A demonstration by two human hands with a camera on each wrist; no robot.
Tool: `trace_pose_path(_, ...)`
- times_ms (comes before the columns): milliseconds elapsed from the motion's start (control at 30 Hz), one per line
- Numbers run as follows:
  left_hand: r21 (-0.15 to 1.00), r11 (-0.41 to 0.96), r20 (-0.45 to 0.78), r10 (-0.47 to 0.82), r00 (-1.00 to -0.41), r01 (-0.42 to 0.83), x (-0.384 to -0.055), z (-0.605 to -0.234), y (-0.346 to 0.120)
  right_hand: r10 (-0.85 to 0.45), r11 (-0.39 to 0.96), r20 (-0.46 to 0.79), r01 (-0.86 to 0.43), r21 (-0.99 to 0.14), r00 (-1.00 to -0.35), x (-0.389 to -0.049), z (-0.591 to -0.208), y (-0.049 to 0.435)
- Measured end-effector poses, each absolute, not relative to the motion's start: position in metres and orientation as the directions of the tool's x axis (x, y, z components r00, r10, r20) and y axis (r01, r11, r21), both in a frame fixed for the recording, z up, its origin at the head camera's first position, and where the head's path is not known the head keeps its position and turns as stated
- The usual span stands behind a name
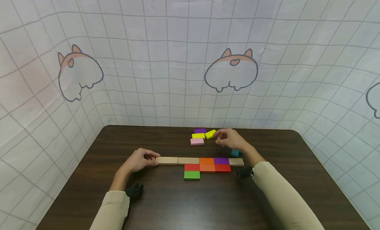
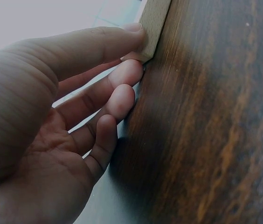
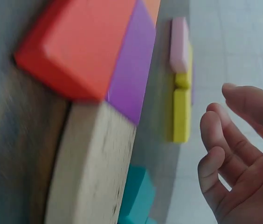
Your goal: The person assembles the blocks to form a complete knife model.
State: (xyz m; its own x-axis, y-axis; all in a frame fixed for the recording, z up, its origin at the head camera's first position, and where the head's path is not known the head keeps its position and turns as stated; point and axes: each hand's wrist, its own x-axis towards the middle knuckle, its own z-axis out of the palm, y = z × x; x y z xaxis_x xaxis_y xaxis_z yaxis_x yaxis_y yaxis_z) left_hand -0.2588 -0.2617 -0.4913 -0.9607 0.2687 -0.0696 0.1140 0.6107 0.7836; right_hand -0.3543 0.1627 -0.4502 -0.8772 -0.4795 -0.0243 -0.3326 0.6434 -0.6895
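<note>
Left hand (image 1: pixel 138 160) sits at the left end of the block row (image 1: pixel 205 161), sleeve (image 1: pixel 111 210) angling in from the near left. Thumb and fingertips pinch the end of the left-end wooden block (image 1: pixel 167 161); remaining fingers loosely bent.

Right hand (image 1: pixel 230 138) is beyond the row, its forearm crossing past the row's right end. Thumb and fingers apart, loosely curled. Fingertips just beside the angled yellow block (image 1: pixel 210 134), which lies beyond the row; right wrist view shows a gap there.

Counts. Row: 3 wooden, 1 orange, 1 purple, end to end. Against the row's near side: 2 red blocks (image 1: pixel 192 167) with 1 orange block (image 1: pixel 207 168) between them, plus 1 green block (image 1: pixel 191 175) on the near side of the left red. Beyond the row: 2 yellow counting the angled one, 1 pink block (image 1: pixel 197 142), 1 purple block (image 1: pixel 200 130), clustered. Just beyond the row's right part: teal (image 1: pixel 235 153), partly hidden by the right arm; can't tell if 1 or 2.
</note>
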Motion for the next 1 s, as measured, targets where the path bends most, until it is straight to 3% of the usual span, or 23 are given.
trace_pose_path(667,0.791,0.603,-0.078,0.270,-0.960,0.105,-0.259,-0.491,-0.261,-0.415,0.682,-0.171,-0.181,-0.708,-0.894,-0.409,-0.477,0.173)
trace_pose_path(1000,0.798,0.593,-0.073,0.279,-0.957,0.112,-0.258,-0.489,-0.262,-0.470,0.724,-0.156,-0.279,-0.631,-0.869,-0.418,-0.479,0.164)
